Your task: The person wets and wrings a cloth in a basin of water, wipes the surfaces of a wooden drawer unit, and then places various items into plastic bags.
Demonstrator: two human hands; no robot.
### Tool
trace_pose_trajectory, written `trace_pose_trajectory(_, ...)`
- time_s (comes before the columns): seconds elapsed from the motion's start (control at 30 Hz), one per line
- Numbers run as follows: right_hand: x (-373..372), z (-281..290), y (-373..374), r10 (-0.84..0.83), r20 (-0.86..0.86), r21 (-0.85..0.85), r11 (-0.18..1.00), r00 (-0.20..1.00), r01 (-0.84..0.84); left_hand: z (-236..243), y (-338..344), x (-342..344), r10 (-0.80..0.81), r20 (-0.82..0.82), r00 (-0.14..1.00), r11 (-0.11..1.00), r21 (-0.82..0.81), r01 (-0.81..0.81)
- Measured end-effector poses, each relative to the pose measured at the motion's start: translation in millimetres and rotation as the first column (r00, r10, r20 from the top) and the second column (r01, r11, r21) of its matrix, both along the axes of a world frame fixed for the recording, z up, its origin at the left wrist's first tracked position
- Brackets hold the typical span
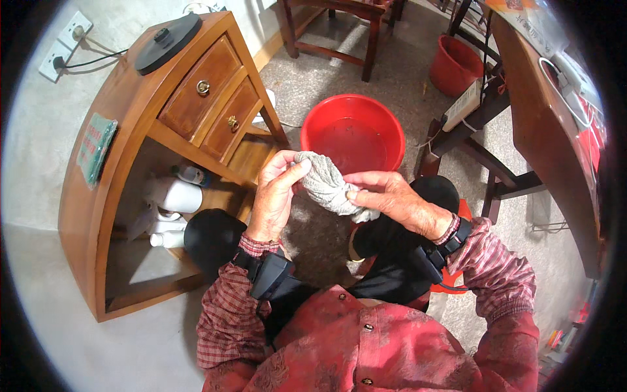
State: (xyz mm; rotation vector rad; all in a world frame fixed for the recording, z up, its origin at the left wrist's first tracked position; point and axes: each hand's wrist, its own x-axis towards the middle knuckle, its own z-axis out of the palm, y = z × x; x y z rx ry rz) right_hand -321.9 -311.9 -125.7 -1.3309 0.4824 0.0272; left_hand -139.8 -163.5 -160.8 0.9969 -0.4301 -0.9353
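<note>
I have hold of a pale grey, ribbed cloth, bunched and twisted into a thick roll [326,184], with both hands. My left hand [271,196] is closed on its far-left end, thumb pressed over the fabric; my right hand [392,198] pinches it nearer the other end, thumb and fingers together, and a loose tail sticks out below. The cloth is up in the air between them, on my side of the round, bright red plastic basin [390,140] and overlapping the line of its near rim.

To the left of the basin stands a honey-brown wooden cabinet [140,98] with brass-pulled drawers, white plastic bottles [181,196] in its open lower part — and a dark, round, flat disc [168,46] on top. Beyond the basin is a dark reddish wooden chair [333,52]; beyond and to its right, a smaller red plastic bucket [452,68]. Right of the basin runs a brown wooden counter [545,117].
</note>
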Motion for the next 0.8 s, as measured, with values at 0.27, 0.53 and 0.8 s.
trace_pose_trajectory(0.27, -16.7, -16.7, 21.7, 0.255, 0.095, -0.781, 0.618, 0.962, -0.087, 6.3, 16.9, -28.1, 0.084, 0.181, 0.980, 0.952, 0.276, -0.132)
trace_pose_trajectory(0.53, -16.0, -21.0, 14.0, 0.035, -0.016, -0.050, 0.998, 0.999, -0.035, 16.4, 7.4, -41.1, 0.020, 0.059, 0.998, 0.960, 0.278, -0.036)
trace_pose_trajectory(0.8, -18.1, -5.7, -52.1, 0.027, 0.081, -0.897, 0.438, 0.996, 0.061, -25.3, 39.1, -39.1, -0.184, -0.051, 0.982, 0.869, 0.458, 0.187)
